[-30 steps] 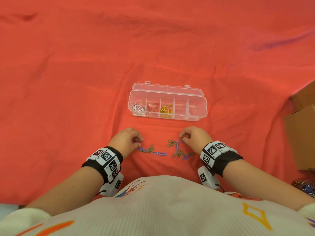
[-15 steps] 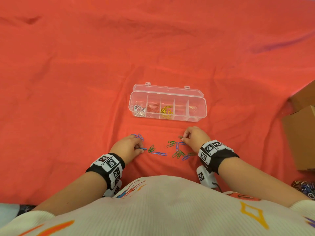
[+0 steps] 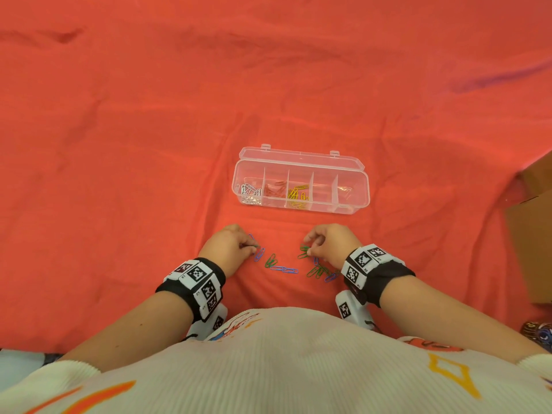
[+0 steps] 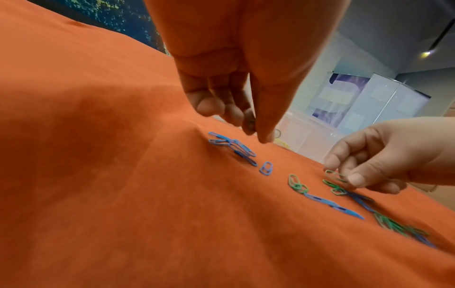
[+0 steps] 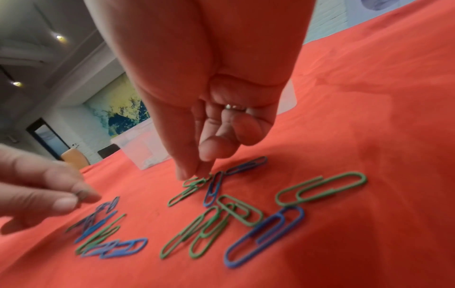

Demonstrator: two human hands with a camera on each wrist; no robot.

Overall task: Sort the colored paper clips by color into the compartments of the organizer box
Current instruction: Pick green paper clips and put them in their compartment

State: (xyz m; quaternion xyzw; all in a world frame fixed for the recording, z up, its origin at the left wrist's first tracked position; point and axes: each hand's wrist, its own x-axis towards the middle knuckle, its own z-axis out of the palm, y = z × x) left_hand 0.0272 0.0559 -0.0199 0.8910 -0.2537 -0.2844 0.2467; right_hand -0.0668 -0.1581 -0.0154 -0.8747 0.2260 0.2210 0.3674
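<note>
The clear organizer box lies open on the red cloth, with silver, red and yellow clips in its three left compartments. Loose blue paper clips and green paper clips are scattered between my hands in front of it. My left hand pinches a small clip between thumb and fingertips, just above a little pile of blue clips; the clip's colour is unclear. My right hand pinches a green clip with thumb and forefinger, low over the cloth. More green and blue clips lie below that wrist.
A cardboard box stands at the right edge of the cloth. A dark patterned object shows at the lower right. Red cloth spreads wide around the organizer.
My left hand drew back, then came forward again, leaving blue clips gathered at its fingertips. My right hand's fingers shifted slightly left onto the green clips.
</note>
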